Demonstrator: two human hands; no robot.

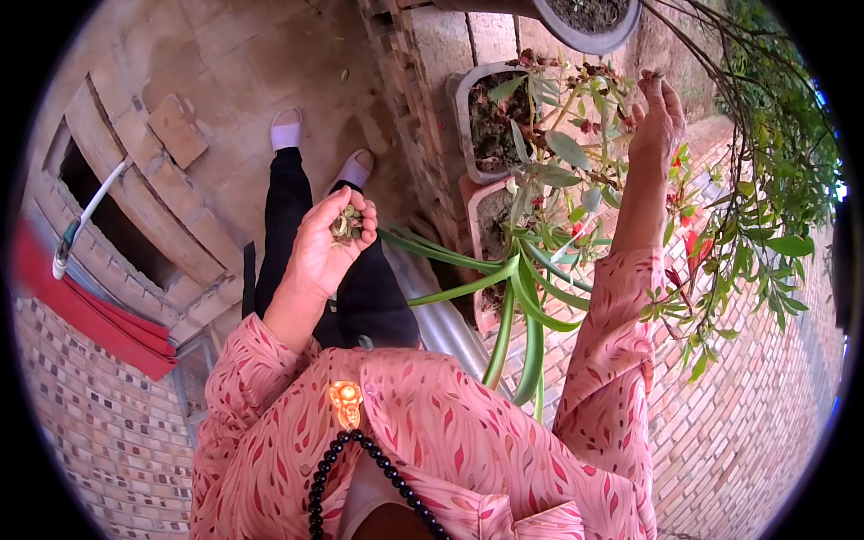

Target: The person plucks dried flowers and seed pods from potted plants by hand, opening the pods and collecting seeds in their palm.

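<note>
My left hand [322, 243] is cupped in front of my body, its fingers curled around a small heap of greenish-brown dried plant bits [346, 225]. Stretched far out to the right, my right hand [661, 117] pinches a small dark reddish-brown withered flower head [652, 76] between its fingertips. Just left of that hand stands a leafy plant [567, 148] with several withered dark red heads among its leaves. It grows from a pale rectangular planter [463, 126] of dark soil.
A second planter [475, 211] adjoins the first, near a plant with long strap-like leaves [517, 270]. A round grey pot [594, 36] stands beyond. Thin leafy branches [765, 243] hang at right. On the left are a brick-edged opening [112, 216], a pale pipe [94, 202] and a loose brick [177, 131].
</note>
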